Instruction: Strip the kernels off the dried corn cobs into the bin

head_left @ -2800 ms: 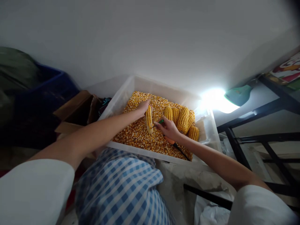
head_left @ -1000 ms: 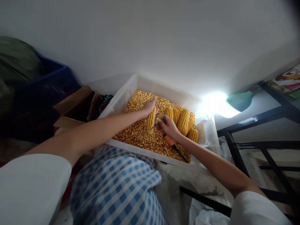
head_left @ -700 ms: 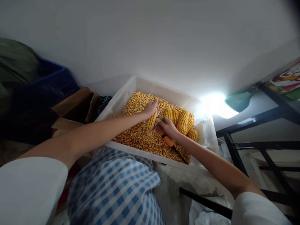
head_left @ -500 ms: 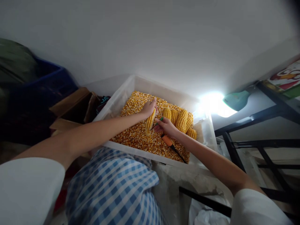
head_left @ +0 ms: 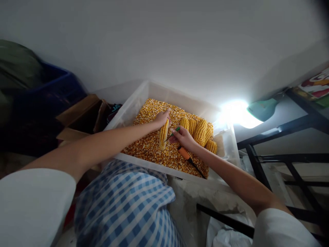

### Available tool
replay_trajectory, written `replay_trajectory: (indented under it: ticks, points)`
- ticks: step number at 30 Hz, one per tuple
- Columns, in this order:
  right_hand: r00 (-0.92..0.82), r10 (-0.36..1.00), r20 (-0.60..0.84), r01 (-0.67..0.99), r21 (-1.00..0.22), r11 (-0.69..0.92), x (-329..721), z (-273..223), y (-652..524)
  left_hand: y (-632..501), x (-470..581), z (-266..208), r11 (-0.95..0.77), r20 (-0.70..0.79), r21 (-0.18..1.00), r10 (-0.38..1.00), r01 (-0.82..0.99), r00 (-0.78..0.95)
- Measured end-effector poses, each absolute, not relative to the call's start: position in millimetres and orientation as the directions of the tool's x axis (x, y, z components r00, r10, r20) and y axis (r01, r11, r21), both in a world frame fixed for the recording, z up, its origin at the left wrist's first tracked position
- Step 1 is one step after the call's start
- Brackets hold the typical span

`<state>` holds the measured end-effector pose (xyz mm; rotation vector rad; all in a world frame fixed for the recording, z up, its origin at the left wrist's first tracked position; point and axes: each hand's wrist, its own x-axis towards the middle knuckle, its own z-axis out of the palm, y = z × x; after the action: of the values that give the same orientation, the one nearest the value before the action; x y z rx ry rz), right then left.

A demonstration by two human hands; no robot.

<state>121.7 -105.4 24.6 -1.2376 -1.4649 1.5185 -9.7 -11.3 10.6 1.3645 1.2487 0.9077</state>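
Observation:
My left hand [head_left: 161,118] grips the upper end of a corn cob [head_left: 163,135], which hangs upright with a pale row showing among its yellow kernels. In my right hand [head_left: 182,136] is a thin screwdriver with a green handle [head_left: 177,129]; its narrow shaft points left and its tip is at the cob's right side. Both hands are over a translucent plastic bin [head_left: 138,161] with a deep layer of loose corn kernels [head_left: 149,151]. An orange-handled tool with a dark shaft [head_left: 184,153] lies on the kernels below my right hand.
Several whole corn cobs [head_left: 200,133] are piled at the bin's right. A lit lamp with a green shade [head_left: 262,109] stands beyond them, near a black metal frame [head_left: 257,168]. On the left are an open cardboard box [head_left: 79,115] and a blue crate [head_left: 51,89].
The screwdriver's tip has shifted slightly against the cob, and more of its green handle shows. Both hands keep their hold; the whole view has moved a little.

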Motion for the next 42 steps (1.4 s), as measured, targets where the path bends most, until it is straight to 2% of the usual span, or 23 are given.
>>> replay_trajectory:
  ticks: [7, 13, 19, 25, 33, 36, 38, 40, 42]
  points:
    - [-0.37, 0.911, -0.182, 0.214, -0.971, -0.107, 117.2, 27.8, -100.4, -6.6, -11.0, 4.3, 0.098, -0.126, 0.982, 0.977, 0.163, 0.174]
    - [-0.387, 0.832, -0.397, 0.303, -0.907, -0.291, 107.0, 30.2, -83.0, -5.5, -9.3, 6.0, -0.054, 0.001, 0.931, 0.989, 0.362, 0.145]
    - [-0.395, 0.853, -0.343, 0.234, -0.935, -0.267, 109.9, 20.2, -87.2, -10.4, -7.7, 7.8, -0.132, 0.088, 0.877, 0.989, 0.463, 0.115]
    - [-0.389, 0.856, -0.341, 0.157, -0.94, -0.303, 116.6, 5.4, -91.1, -12.3, -9.0, 13.7, -0.151, 0.111, 0.89, 0.987, 0.43, 0.118]
    - [-0.436, 0.849, -0.298, 0.133, -0.955, -0.266, 115.7, 6.6, -91.6, -22.0, -9.0, 30.9, -0.314, 0.246, 0.855, 0.946, 0.412, 0.209]
    - [-0.386, 0.897, -0.215, 0.117, -0.976, -0.184, 112.6, 10.7, -90.7, -21.0, -11.5, 45.1, -0.371, 0.312, 0.844, 0.927, 0.389, 0.207]
    - [-0.34, 0.936, -0.097, 0.15, -0.988, -0.048, 112.0, 15.7, -89.2, -18.7, -14.7, 55.2, -0.395, 0.347, 0.84, 0.918, 0.372, 0.191]
    - [-0.349, 0.936, 0.036, 0.257, -0.957, 0.133, 113.5, 23.5, -87.7, -16.3, -18.1, 62.7, -0.403, 0.366, 0.839, 0.915, 0.367, 0.167]
    - [-0.401, 0.909, 0.11, 0.413, -0.864, 0.287, 116.6, 34.0, -86.9, -15.0, -20.2, 66.1, -0.415, 0.387, 0.832, 0.91, 0.369, 0.151]
